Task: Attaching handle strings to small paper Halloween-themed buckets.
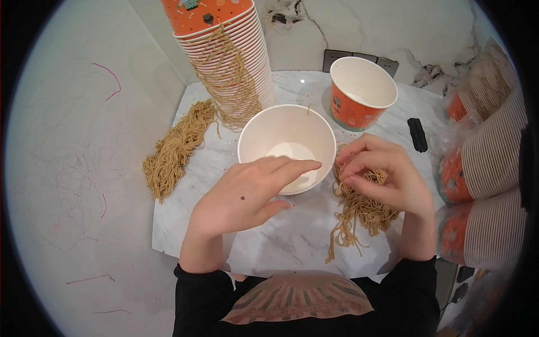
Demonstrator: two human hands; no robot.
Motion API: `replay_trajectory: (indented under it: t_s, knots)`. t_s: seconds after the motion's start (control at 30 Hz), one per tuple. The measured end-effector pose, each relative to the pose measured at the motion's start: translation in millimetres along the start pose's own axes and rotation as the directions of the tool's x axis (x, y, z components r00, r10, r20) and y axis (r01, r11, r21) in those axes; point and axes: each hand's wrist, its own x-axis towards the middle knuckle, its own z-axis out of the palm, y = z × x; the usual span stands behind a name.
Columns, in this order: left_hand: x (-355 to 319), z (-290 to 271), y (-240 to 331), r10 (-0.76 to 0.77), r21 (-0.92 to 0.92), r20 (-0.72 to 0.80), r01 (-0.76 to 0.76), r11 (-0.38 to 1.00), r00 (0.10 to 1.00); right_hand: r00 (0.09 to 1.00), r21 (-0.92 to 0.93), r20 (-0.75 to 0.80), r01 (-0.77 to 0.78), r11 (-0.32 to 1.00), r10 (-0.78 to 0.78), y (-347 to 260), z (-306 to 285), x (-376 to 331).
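A white paper bowl [281,132] stands empty in the middle of the marble table [269,241]. My left hand [247,194] rests against its near rim, fingers stretched out flat toward the right. My right hand [379,174] pinches strands from a tan bundle of dry noodles [359,216] lying just right of the bowl. The strands trail toward the table's front edge.
A second noodle bundle [177,149] lies at the left. A tall stack of orange cups [230,50] draped with noodles stands at the back, a single orange cup [359,92] behind the bowl. A small black object [416,135] and wrapped cup stacks [483,168] sit on the right.
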Motion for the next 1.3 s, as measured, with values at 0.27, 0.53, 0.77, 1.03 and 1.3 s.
replay_trajectory:
  t_s: [0.27, 0.53, 0.77, 1.03, 1.3]
  knots:
    - [8, 21, 15, -0.008, -0.344, -0.255, -0.083, 0.935, 0.967, 0.993, -0.067, -0.112, 0.023, 0.997, -0.031, -38, 24, -1]
    - [3, 14, 19, -0.007, -0.221, -0.310, -0.065, 0.973, 0.951, 0.989, -0.182, -0.127, 0.056, 0.982, -0.080, -32, 30, -6]
    - [1, 14, 24, -0.030, -0.267, -0.345, -0.068, 0.961, 0.938, 0.969, -0.297, -0.155, 0.140, 0.945, -0.192, -29, 36, -3]
    - [-3, 12, 25, -0.059, -0.308, -0.300, -0.038, 0.951, 0.952, 0.931, -0.451, -0.176, 0.213, 0.867, -0.320, -28, 40, -4]
    - [-6, 6, 28, -0.063, -0.352, -0.210, -0.015, 0.936, 0.976, 0.888, -0.571, -0.071, 0.338, 0.748, -0.455, -27, 39, -10]
